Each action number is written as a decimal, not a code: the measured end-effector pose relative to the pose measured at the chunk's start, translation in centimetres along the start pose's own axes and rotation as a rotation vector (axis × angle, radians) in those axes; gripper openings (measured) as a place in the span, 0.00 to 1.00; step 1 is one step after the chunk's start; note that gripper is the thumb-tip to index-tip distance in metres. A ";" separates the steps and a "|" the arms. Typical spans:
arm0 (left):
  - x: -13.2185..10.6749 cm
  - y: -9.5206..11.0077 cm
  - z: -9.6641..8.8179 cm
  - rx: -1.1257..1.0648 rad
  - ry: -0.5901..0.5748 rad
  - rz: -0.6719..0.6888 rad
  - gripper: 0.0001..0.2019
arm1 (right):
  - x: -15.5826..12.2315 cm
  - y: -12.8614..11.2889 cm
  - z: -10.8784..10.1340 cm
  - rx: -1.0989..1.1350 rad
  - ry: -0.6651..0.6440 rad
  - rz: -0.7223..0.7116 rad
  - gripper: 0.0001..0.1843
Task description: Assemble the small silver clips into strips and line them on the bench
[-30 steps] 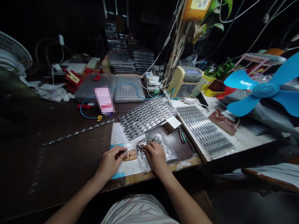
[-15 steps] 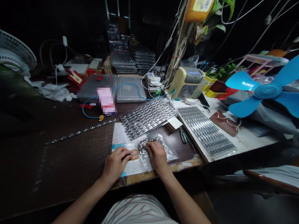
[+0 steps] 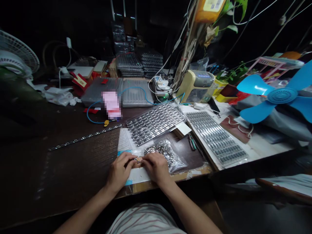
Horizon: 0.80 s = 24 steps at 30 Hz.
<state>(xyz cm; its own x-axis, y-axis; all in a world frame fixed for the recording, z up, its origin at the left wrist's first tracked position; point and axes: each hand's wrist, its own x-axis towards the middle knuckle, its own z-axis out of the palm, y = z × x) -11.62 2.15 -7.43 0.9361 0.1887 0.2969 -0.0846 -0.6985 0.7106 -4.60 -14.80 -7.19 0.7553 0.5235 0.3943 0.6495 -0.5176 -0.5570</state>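
Observation:
My left hand and my right hand meet at the desk's front edge, fingertips pinched together over a small brown piece lying on a white sheet. A tiny metal part shows between the fingertips. Just right of my right hand lies a clear plastic bag of small shiny metal parts. Beyond the hands rests a tilted tray of rows of metal parts.
A second long parts tray lies to the right, with tweezers beside it. A metal strip crosses the dark desk on the left. Stacked trays, cables, a beige device, a blue fan and a white fan crowd the back.
My right hand has left the bag of metal parts and moved left to meet my left hand at the small brown piece. The view has shifted slightly.

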 end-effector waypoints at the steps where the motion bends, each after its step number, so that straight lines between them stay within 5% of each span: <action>1: 0.0 -0.2 0.0 -0.024 0.037 -0.014 0.08 | 0.1 -0.5 0.4 -0.023 -0.021 -0.012 0.02; 7: 0.1 -0.8 -0.1 -0.065 0.078 -0.038 0.08 | 0.5 -1.8 1.7 -0.127 -0.044 -0.050 0.03; 14: 0.2 -0.6 -0.2 -0.067 0.066 -0.068 0.09 | 0.4 0.2 -0.7 -0.239 -0.057 -0.043 0.14; 19: 1.2 0.2 -0.5 -0.085 0.013 -0.081 0.09 | -0.1 2.1 -1.1 -0.237 -0.049 -0.028 0.04; 24: 1.5 1.3 0.1 -0.073 -0.071 -0.005 0.09 | -0.5 2.7 -0.7 -0.182 0.045 -0.007 0.06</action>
<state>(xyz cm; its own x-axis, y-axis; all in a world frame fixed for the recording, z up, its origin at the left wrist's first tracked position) -10.26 1.41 -6.11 0.9582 0.1408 0.2490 -0.1019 -0.6454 0.7570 -3.15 -16.93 -8.41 0.7512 0.4985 0.4325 0.6567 -0.6304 -0.4140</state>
